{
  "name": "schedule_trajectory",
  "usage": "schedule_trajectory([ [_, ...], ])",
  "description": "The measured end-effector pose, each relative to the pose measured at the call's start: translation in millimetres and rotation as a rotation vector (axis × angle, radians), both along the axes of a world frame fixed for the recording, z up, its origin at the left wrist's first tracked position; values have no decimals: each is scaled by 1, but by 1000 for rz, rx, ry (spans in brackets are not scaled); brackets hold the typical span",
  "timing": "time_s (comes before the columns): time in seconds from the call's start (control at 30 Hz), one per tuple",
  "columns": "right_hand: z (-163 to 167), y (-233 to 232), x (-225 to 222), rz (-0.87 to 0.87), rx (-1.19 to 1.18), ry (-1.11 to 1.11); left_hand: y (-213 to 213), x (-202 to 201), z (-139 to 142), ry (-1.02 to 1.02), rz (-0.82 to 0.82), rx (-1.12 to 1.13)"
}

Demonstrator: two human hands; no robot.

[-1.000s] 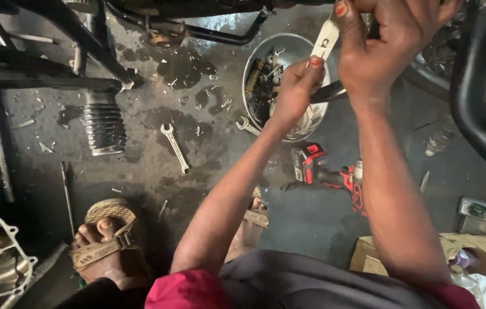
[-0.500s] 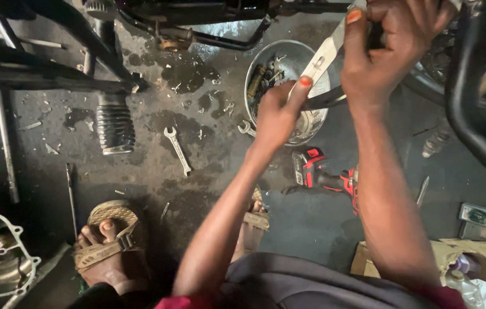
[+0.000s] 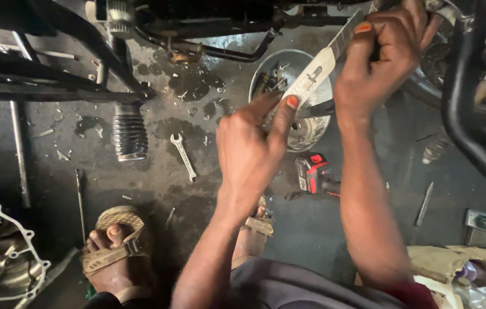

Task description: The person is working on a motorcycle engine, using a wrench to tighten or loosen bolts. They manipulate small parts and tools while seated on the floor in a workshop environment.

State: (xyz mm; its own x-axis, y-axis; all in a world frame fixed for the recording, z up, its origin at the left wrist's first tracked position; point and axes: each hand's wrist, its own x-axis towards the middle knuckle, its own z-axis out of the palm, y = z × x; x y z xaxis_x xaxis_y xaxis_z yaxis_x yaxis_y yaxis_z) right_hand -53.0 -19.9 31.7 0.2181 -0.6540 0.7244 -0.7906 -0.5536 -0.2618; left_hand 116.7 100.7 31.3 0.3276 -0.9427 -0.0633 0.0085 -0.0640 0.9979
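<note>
My right hand [image 3: 386, 54] is raised at the top right and grips a flat metal wrench [image 3: 320, 66] by its upper end. My left hand [image 3: 251, 146] is in the middle of the view, with its thumb tip pressed against the lower end of that wrench. Both hands hover above a round metal bowl [image 3: 280, 66] that holds several small dark parts. The wrench's far end is hidden behind my right hand, close to a motorcycle's black frame [image 3: 466, 109].
A small open-ended spanner [image 3: 184, 157] lies on the oily concrete floor beside a ribbed rubber boot [image 3: 129, 136]. A red and black power tool [image 3: 317, 174] lies below the bowl. My sandalled foot [image 3: 114, 252] is at the lower left, next to an engine cover gasket [image 3: 0, 257].
My left hand has come down and toward me along the wrench, from near the bowl's rim to mid view. The camera has moved closer. My right hand keeps its grip.
</note>
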Motion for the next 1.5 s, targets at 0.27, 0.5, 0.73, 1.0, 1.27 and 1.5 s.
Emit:
schedule_trajectory([
  [0.27, -4, 0, -4, -35, 11, 37, -7, 14, 15, -146, -52, 20],
  [0.5, -12, 0, -9, -77, 25, 72, -11, 18, 11, 128, -141, 137],
  [0.73, -14, -3, -3, -166, 30, 146, -12, 13, -15, 440, -179, 112],
  [1.0, -1, 8, 15, -168, 108, 295, -1, -19, -57, 1305, -315, 316],
  [1.27, 23, 39, -1, 27, 116, 94, 12, -34, -55, 894, -371, 226],
  [1.5, 21, 108, 0, 156, 683, -303, 29, -6, -25, -102, -442, 24],
])
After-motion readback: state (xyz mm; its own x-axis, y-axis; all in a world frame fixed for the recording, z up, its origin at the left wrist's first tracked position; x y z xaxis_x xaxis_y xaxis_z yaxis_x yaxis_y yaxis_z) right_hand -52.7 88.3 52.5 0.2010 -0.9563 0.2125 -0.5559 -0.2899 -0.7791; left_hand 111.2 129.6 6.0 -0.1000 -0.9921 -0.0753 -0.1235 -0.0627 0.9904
